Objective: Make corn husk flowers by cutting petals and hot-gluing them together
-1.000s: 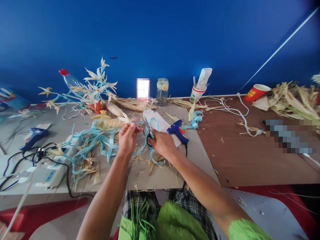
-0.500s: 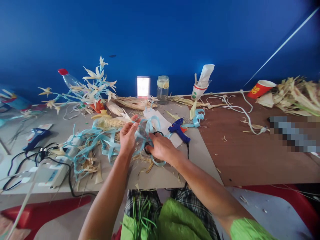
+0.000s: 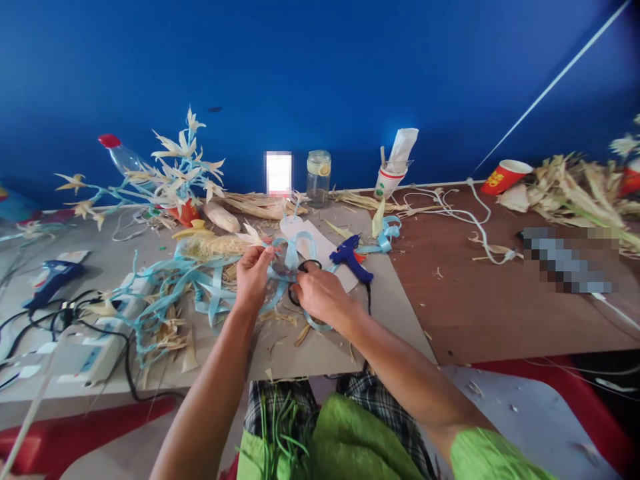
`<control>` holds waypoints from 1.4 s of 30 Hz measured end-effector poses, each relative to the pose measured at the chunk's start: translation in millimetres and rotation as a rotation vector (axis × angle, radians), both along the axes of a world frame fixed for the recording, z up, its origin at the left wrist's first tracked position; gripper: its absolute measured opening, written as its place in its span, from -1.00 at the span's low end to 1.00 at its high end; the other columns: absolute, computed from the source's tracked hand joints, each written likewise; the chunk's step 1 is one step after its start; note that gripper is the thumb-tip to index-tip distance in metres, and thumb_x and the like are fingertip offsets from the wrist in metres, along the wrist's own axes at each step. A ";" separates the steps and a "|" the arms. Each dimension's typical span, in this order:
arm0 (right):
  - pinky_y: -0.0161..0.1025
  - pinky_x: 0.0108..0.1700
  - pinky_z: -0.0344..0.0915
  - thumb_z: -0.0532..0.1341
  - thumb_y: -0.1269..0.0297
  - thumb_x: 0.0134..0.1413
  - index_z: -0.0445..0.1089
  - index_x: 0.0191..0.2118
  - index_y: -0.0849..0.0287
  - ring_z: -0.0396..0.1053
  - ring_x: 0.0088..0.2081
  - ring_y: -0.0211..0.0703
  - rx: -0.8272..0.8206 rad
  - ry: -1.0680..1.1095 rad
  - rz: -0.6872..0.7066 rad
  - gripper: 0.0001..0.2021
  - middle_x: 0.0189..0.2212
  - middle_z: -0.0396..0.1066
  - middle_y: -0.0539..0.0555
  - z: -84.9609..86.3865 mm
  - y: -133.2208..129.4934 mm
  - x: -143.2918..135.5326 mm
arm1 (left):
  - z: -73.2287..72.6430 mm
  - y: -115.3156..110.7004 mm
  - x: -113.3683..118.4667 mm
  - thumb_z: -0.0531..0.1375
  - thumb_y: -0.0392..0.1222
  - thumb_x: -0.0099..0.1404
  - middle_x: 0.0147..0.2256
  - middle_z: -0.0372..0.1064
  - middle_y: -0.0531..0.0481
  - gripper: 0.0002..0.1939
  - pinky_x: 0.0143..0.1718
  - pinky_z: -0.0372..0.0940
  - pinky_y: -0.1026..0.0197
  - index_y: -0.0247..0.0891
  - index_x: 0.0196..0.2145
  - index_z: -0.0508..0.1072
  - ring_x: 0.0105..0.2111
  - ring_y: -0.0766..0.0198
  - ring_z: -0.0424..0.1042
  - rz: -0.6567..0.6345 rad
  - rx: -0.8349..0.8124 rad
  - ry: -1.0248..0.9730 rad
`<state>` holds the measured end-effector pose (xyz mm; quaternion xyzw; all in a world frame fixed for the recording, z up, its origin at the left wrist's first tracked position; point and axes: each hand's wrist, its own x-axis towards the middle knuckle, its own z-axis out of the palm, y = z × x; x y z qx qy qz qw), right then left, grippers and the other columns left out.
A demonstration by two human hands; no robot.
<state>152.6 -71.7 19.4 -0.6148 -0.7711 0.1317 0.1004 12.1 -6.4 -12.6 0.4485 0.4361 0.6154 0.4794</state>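
- We have our left hand (image 3: 254, 275) closed in a thumb-and-finger pinch on what looks like a pale husk flower (image 3: 251, 235); its petals point up past the fingertips, over the grey table (image 3: 395, 323); the exact spot of the pinch is hidden from us.
- Our right hand (image 3: 323, 288) is wrapped around the black handles of 1 pair of scissors (image 3: 291, 294); we cannot tell whether the blades stand apart or together; our 2 hands are near each other, not touching.
- Loops of pale blue ribbon (image 3: 291, 249) curl between and behind the hands; 1 blue glue gun (image 3: 353, 260) lies just beyond the right hand, by a white sheet (image 3: 323, 241).
- We judge the flower very light, dry and fragile; its petals would probably crease or split under pressure, so we would grip it low, at the base, softly.
- The ribbon looks limp, perhaps slippery; we would hold a flat stretch rather than a loop.
- The scissors seem stiff and the heaviest of these 3; their handle loops offer the surest hold.
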 end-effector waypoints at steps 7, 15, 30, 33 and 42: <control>-0.31 -0.23 0.25 0.13 0.39 0.09 0.35 -0.31 0.20 0.35 -0.26 -0.19 0.245 0.320 -0.112 -0.93 -0.16 0.32 0.16 1.3 12.1 4.8 | 6.0 -0.3 0.7 0.34 -0.19 0.02 -0.43 0.44 0.01 -0.82 -0.37 0.25 0.31 -0.31 -0.56 0.44 -0.47 0.38 0.38 -0.061 -0.037 -0.229; -0.33 -0.29 0.19 0.18 0.38 0.01 0.43 -0.31 0.21 0.27 -0.40 -0.30 0.100 0.747 0.107 -0.89 -0.34 0.39 0.02 24.3 21.1 31.8 | 12.0 -6.6 -0.4 0.38 -0.18 0.00 -0.40 0.44 0.00 -0.82 -0.31 0.28 0.26 -0.30 -0.54 0.46 -0.40 0.35 0.40 -0.293 -0.070 -0.379; -0.41 -0.56 0.01 0.38 0.20 -0.23 0.45 -0.53 0.29 0.18 -0.59 -0.42 -0.666 1.623 -0.063 -0.77 -0.59 0.34 -0.01 -4.9 33.7 3.0 | 15.4 -15.7 2.9 0.35 -0.12 0.06 -0.49 0.38 0.00 -0.79 -0.43 0.30 0.27 -0.33 -0.41 0.51 -0.52 0.37 0.35 -0.451 -0.078 -0.317; -0.41 -0.53 0.06 0.36 0.23 -0.18 0.49 -0.49 0.31 0.23 -0.55 -0.39 -0.745 1.666 0.006 -0.79 -0.56 0.38 0.03 -8.5 32.1 6.4 | 18.4 -16.7 2.3 0.36 -0.13 0.04 -0.40 0.40 -0.03 -0.78 -0.50 0.29 0.28 -0.33 -0.42 0.50 -0.54 0.39 0.33 -0.477 -0.096 -0.376; -0.38 -0.47 0.14 0.32 0.32 -0.15 0.49 -0.43 0.32 0.24 -0.54 -0.38 -0.893 1.773 0.027 -0.85 -0.52 0.40 0.03 -14.2 31.4 8.7 | 19.9 -20.0 6.3 0.36 -0.12 0.04 -0.48 0.35 0.02 -0.77 -0.59 0.23 0.32 -0.33 -0.45 0.47 -0.63 0.45 0.28 -0.509 -0.112 -0.302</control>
